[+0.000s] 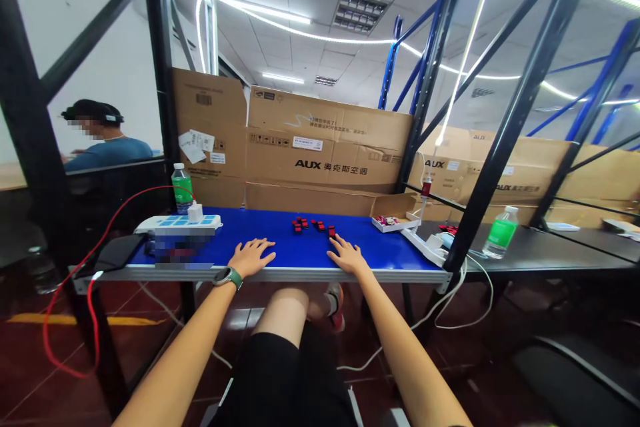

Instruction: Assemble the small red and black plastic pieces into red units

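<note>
My left hand lies flat on the blue tabletop near its front edge, fingers spread, holding nothing. A watch is on that wrist. My right hand rests on the same surface with its fingers apart. Its fingertips are close to a small red and black block; whether they touch it I cannot tell. Several more such red and black blocks lie loosely scattered beyond and between my hands. They are too small to make out in detail.
At the back right stands an open cardboard box with small wrapped pieces inside. A white power strip lies beside it. On the left are another power strip, a green-labelled bottle and a red cable. A person sits further left.
</note>
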{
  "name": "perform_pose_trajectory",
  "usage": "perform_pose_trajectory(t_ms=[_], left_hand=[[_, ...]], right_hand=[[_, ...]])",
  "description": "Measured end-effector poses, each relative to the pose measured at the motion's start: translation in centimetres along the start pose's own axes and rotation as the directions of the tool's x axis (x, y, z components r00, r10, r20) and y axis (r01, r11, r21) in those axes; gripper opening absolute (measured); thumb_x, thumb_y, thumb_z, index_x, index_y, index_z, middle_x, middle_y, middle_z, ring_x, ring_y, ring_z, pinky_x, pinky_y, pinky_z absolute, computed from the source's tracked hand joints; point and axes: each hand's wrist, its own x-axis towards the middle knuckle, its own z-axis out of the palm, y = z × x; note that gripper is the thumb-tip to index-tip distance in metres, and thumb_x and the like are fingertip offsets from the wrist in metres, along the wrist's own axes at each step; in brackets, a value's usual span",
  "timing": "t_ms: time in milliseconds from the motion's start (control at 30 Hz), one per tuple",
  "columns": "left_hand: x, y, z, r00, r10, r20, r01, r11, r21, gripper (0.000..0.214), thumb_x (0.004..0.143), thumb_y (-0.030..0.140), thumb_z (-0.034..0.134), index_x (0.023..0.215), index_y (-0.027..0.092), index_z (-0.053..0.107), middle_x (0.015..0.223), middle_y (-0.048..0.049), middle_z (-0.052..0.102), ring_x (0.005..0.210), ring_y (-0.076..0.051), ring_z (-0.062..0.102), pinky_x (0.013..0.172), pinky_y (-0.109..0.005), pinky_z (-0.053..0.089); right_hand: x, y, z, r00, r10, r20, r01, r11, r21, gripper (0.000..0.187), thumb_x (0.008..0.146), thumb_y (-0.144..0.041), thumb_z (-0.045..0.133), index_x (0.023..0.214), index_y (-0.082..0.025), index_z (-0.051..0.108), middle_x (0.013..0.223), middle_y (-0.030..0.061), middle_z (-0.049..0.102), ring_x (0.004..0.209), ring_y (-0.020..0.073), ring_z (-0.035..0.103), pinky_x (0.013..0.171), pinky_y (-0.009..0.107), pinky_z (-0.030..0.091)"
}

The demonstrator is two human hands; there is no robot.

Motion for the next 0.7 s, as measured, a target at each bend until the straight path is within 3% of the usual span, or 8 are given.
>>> perform_pose_trajectory(t_ms=[100, 167, 233, 333, 500, 600, 700], left_hand=[[1.3, 1.7, 0.3, 0.996, -0.082, -0.024, 0.083, 0.995, 0.061, 0.052, 0.092, 0.055, 0.041, 0.134, 0.031, 0.056, 0.142, -0.0124, 0.053, 0.124, -0.040, 0.049, 0.099, -0.063, 0.036], [2.5, 3.2, 0.9, 0.989, -0.109, -0.102, 0.120, 0.987, 0.103, 0.051, 0.092, 0.042, 0.041, 0.138, 0.023, 0.054, 0.140, -0.0183, 0.052, 0.122, -0.040, 0.050, 0.096, -0.060, 0.038], [3.8, 4.4, 1.5, 0.989, 0.009, -0.147, 0.008, 0.994, 0.112, 0.053, 0.090, 0.027, 0.040, 0.141, 0.028, 0.051, 0.149, -0.0142, 0.046, 0.127, -0.036, 0.047, 0.102, -0.058, 0.034], [5.5, 5.0, 2.3, 0.974, 0.200, -0.109, -0.187, 0.976, 0.113, 0.067, 0.085, 0.017, 0.040, 0.148, 0.037, 0.041, 0.162, -0.0027, 0.031, 0.142, -0.031, 0.034, 0.111, -0.061, 0.023], [7.2, 4.6, 2.9, 0.966, 0.260, 0.004, -0.259, 0.964, 0.065, 0.073, 0.085, 0.014, 0.036, 0.156, 0.034, 0.029, 0.163, -0.0007, 0.030, 0.149, -0.026, 0.027, 0.116, -0.061, 0.015], [7.5, 4.5, 3.0, 0.964, 0.256, 0.068, -0.258, 0.966, 0.027, 0.068, 0.087, 0.016, 0.034, 0.153, 0.035, 0.035, 0.160, -0.0007, 0.037, 0.146, -0.025, 0.032, 0.116, -0.060, 0.017], [7.4, 4.7, 3.0, 0.970, 0.244, 0.019, -0.244, 0.970, 0.016, 0.061, 0.088, 0.017, 0.035, 0.147, 0.034, 0.045, 0.153, -0.0029, 0.046, 0.137, -0.027, 0.043, 0.112, -0.057, 0.024]], right_hand=[[0.2, 0.0, 0.2, 1.000, 0.008, 0.004, -0.008, 1.000, -0.020, 0.068, 0.096, -0.064, 0.034, 0.157, -0.035, 0.023, 0.167, 0.0033, 0.012, 0.146, 0.0305, 0.029, 0.115, 0.057, 0.017], [0.4, 0.1, 0.3, 1.000, 0.006, 0.002, -0.006, 1.000, -0.027, 0.069, 0.096, -0.064, 0.033, 0.157, -0.034, 0.023, 0.167, 0.0039, 0.013, 0.146, 0.0310, 0.029, 0.115, 0.057, 0.019], [0.5, 0.2, 0.5, 1.000, 0.002, -0.005, -0.002, 1.000, -0.031, 0.069, 0.096, -0.065, 0.033, 0.157, -0.034, 0.024, 0.166, 0.0048, 0.018, 0.146, 0.0307, 0.028, 0.115, 0.056, 0.019], [0.5, 0.3, 0.7, 1.000, -0.006, -0.024, 0.005, 1.000, -0.016, 0.067, 0.097, -0.063, 0.033, 0.156, -0.033, 0.027, 0.163, 0.0064, 0.027, 0.146, 0.0298, 0.027, 0.115, 0.056, 0.019], [0.3, 0.4, 0.8, 0.995, -0.045, -0.092, 0.049, 0.998, 0.044, 0.066, 0.096, -0.060, 0.039, 0.155, -0.030, 0.030, 0.158, 0.0103, 0.035, 0.140, 0.0295, 0.036, 0.114, 0.057, 0.019], [0.2, 0.3, 0.7, 0.995, -0.035, -0.092, 0.041, 0.997, 0.063, 0.067, 0.096, -0.060, 0.041, 0.153, -0.027, 0.033, 0.155, 0.0127, 0.037, 0.137, 0.0297, 0.039, 0.114, 0.056, 0.019], [0.3, 0.4, 0.7, 0.996, -0.030, -0.088, 0.036, 0.997, 0.067, 0.065, 0.096, -0.060, 0.041, 0.151, -0.025, 0.038, 0.154, 0.0133, 0.038, 0.136, 0.0296, 0.039, 0.114, 0.055, 0.018]])
